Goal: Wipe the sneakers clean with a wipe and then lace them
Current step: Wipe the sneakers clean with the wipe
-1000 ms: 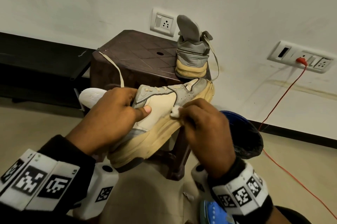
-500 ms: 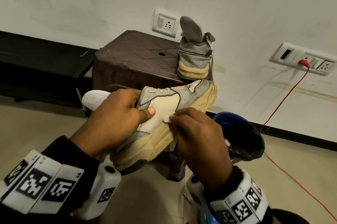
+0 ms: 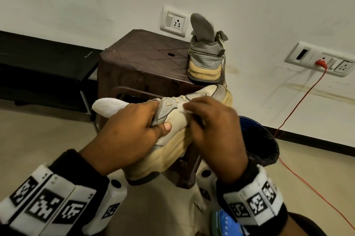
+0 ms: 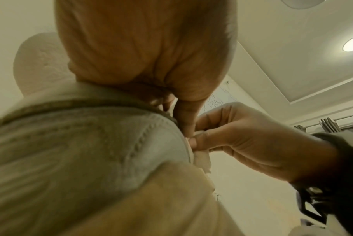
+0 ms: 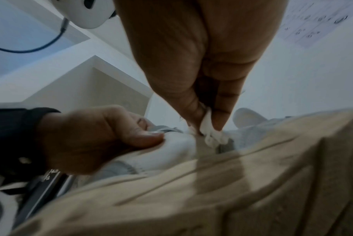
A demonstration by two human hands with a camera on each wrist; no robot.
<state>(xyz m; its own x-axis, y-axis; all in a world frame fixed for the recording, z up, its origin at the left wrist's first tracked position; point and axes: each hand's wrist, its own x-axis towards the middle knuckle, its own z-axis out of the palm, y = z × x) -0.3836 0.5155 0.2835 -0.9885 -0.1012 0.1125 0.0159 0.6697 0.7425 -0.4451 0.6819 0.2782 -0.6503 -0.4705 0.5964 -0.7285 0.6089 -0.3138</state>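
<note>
A cream and grey sneaker (image 3: 172, 139) is held in the air in front of the stool, its white tongue (image 3: 107, 107) sticking out to the left. My left hand (image 3: 134, 132) grips its upper, thumb on the cream side panel. My right hand (image 3: 207, 120) pinches a small white wipe (image 3: 183, 109) and presses it against the side near the lace eyelets. The right wrist view shows the wipe (image 5: 210, 132) between thumb and fingers on the sneaker (image 5: 212, 183). The second sneaker (image 3: 206, 57) stands on the stool, heel toward me.
A dark brown plastic stool (image 3: 142, 64) stands against the white wall. A blue bin with a black liner (image 3: 259, 139) sits on the floor at the right. A red cable (image 3: 299, 105) runs from a wall socket (image 3: 322, 60) down to the floor. A low black shelf (image 3: 38, 62) stands at left.
My right hand has moved the wipe up and left along the sneaker's side toward the eyelets. The loose lace seen over the stool a second ago is out of sight.
</note>
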